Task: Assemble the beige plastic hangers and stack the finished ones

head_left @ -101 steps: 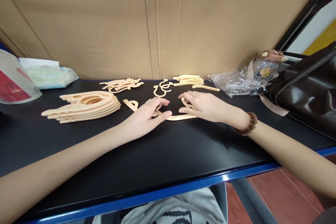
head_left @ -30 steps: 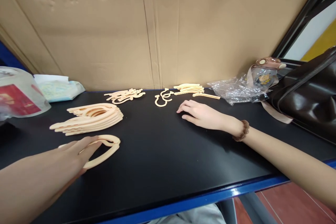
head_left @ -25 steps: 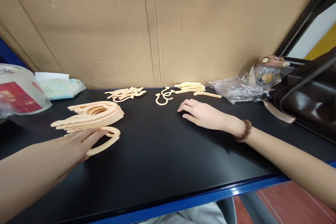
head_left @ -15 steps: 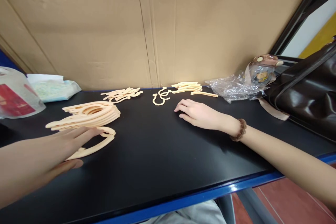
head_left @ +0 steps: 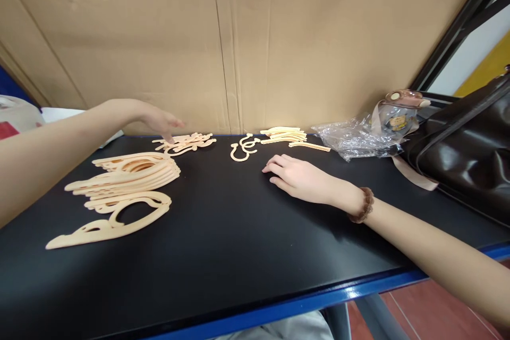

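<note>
My left hand point(head_left: 159, 121) hangs over the far left of the black table point(head_left: 247, 244), fingers spread, tips just above a small heap of thin cream-coloured curly pieces point(head_left: 187, 143). It holds nothing. One assembled cream hanger point(head_left: 113, 221) lies flat near the front left, beside a stack of like hangers point(head_left: 131, 172). My right hand point(head_left: 297, 175) rests palm down on the table's middle, fingers loosely apart and empty, a brown band on its wrist. Just beyond it lie loose hooks point(head_left: 241, 147) and a pile of curved strips point(head_left: 289, 135).
A cardboard wall point(head_left: 255, 37) closes the back. Crumpled clear plastic point(head_left: 350, 138), a small bottle with a cartoon label point(head_left: 396, 111) and a dark brown bag point(head_left: 466, 143) fill the right end. A tissue pack point(head_left: 59, 114) and a red-printed bag point(head_left: 14, 117) sit far left.
My left hand carried the assembled hanger from the middle to the front left, let it go beside the stack, then rose and reached back to the curly pieces. The right hand stayed resting.
</note>
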Tool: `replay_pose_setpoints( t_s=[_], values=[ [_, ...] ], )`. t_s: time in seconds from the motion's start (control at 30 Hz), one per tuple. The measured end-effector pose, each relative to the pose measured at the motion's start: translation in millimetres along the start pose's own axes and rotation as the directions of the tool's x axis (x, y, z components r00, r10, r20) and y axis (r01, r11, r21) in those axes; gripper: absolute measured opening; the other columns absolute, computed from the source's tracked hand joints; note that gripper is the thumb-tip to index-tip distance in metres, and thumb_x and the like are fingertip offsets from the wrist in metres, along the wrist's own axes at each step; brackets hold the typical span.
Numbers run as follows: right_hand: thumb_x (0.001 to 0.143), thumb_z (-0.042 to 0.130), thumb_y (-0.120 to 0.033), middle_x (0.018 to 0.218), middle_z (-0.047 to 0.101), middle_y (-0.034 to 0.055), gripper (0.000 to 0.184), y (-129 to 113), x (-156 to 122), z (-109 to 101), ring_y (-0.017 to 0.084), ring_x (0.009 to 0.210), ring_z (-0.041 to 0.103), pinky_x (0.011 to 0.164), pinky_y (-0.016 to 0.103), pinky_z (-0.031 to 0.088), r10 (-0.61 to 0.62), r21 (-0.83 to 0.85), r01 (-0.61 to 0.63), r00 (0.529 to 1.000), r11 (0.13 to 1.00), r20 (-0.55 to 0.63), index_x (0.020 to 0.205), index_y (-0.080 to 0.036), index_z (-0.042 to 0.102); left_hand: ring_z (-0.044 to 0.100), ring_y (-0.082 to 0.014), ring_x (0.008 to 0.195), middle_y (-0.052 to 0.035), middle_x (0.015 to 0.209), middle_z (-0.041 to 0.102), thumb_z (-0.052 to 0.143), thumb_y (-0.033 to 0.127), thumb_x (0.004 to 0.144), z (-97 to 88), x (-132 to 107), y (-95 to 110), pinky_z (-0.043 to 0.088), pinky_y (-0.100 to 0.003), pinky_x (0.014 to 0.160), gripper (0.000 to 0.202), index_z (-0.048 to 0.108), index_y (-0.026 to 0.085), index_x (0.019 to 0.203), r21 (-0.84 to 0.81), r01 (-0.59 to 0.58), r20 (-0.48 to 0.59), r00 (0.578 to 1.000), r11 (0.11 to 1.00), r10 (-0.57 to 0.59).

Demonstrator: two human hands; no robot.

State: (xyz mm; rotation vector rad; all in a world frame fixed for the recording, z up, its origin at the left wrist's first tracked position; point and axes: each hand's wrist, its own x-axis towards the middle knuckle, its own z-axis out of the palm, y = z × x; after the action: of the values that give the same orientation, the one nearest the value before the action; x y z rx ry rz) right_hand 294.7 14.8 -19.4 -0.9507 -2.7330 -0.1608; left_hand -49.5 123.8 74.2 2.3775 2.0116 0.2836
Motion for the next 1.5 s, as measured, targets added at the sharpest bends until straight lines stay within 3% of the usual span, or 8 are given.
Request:
replay_pose_setpoints(
  t_s=[0.1,0.2,0.6,0.83,0.97,1.2,1.37,1.5],
  values=[
    [0.097,0.039,-0.022,0.111,0.058,0.0120,0.027,0.0,-0.4,0.6,0.024,0.102,0.056,0.091,0.043,0.050,0.000,0.000,0.000,1.000,1.000,-0.003,0.116,-0.013,0.057,0.061,-0.0140,0.099,0.0043,0.094,0.074,0.059,0.023,0.078,4.2,17.2,-11.0,0.038,-0.036,0.102,0.032,0.065,0.010,0.107,-0.003,0.083,0.402,0.913,0.997,-0.075],
    [0.097,0.039,-0.022,0.110,0.058,0.0117,0.027,0.4,-0.7,1.5,0.024,0.101,0.056,0.090,0.042,0.050,0.002,-0.017,-0.002,1.000,1.000,-0.006,0.116,-0.013,0.057,0.061,-0.0139,0.078,0.0016,0.077,0.073,0.069,0.004,0.064,7.0,25.3,-17.7,0.045,-0.028,0.087,0.030,0.067,0.008,0.093,-0.019,0.098,0.496,0.865,0.995,-0.076],
    [0.097,0.040,-0.021,0.110,0.058,0.0122,0.027,2.8,0.3,4.3,0.024,0.101,0.056,0.090,0.043,0.050,-0.017,-0.013,0.017,0.999,1.000,-0.029,0.115,-0.013,0.057,0.056,-0.0138,0.071,0.0011,0.065,0.068,0.066,0.009,0.072,0.4,25.4,-32.3,0.041,-0.020,0.071,0.008,0.067,0.008,0.080,-0.083,0.124,0.373,0.924,0.989,-0.085],
    [0.096,0.041,-0.021,0.110,0.058,0.0119,0.026,1.8,-0.3,2.4,0.024,0.102,0.056,0.090,0.043,0.050,-0.012,-0.006,0.012,1.000,1.000,-0.022,0.115,-0.014,0.058,0.059,-0.0134,0.068,0.0025,0.062,0.063,0.057,0.008,0.080,-27.4,14.7,-10.9,0.043,-0.026,0.077,0.022,0.063,0.001,0.100,-0.110,0.222,0.154,0.967,0.969,-0.204],
    [0.096,0.041,-0.021,0.110,0.058,0.0122,0.026,2.0,0.2,2.2,0.024,0.102,0.056,0.090,0.043,0.049,-0.002,0.008,0.003,1.000,1.000,-0.020,0.115,-0.013,0.058,0.060,-0.0115,0.069,0.0030,0.065,0.066,0.065,0.012,0.078,-35.7,1.8,21.1,0.040,-0.026,0.081,0.023,0.066,0.006,0.100,-0.147,0.156,0.058,0.987,0.977,-0.149],
    [0.096,0.041,-0.022,0.110,0.058,0.0122,0.027,1.4,0.4,1.8,0.024,0.102,0.056,0.091,0.042,0.049,-0.003,-0.012,0.003,1.000,1.000,-0.014,0.116,-0.012,0.057,0.057,-0.0149,0.065,-0.0011,0.078,0.066,0.067,0.030,0.071,-6.8,-36.6,69.0,0.040,-0.024,0.064,0.029,0.067,0.018,0.097,-0.209,0.034,0.353,0.935,0.977,0.043],
    [0.097,0.040,-0.022,0.111,0.058,0.0114,0.028,1.5,0.1,1.7,0.024,0.101,0.056,0.091,0.042,0.049,-0.004,-0.017,0.003,1.000,1.000,-0.011,0.116,-0.013,0.057,0.047,-0.0151,0.062,-0.0007,0.066,0.053,0.058,0.029,0.077,6.0,-24.0,53.0,0.033,-0.025,0.058,0.013,0.057,0.017,0.073,-0.091,-0.041,0.257,0.964,0.995,0.063],
    [0.096,0.041,-0.022,0.110,0.058,0.0117,0.027,1.4,0.2,1.7,0.023,0.101,0.056,0.091,0.042,0.049,-0.005,-0.014,0.005,1.000,1.000,-0.010,0.115,-0.013,0.057,0.034,-0.0115,0.052,0.0021,0.057,0.039,0.043,0.020,0.084,9.4,-7.3,35.3,0.031,-0.025,0.054,0.024,0.041,0.018,0.060,-0.137,-0.044,0.241,0.968,0.990,0.076]
  ],
)
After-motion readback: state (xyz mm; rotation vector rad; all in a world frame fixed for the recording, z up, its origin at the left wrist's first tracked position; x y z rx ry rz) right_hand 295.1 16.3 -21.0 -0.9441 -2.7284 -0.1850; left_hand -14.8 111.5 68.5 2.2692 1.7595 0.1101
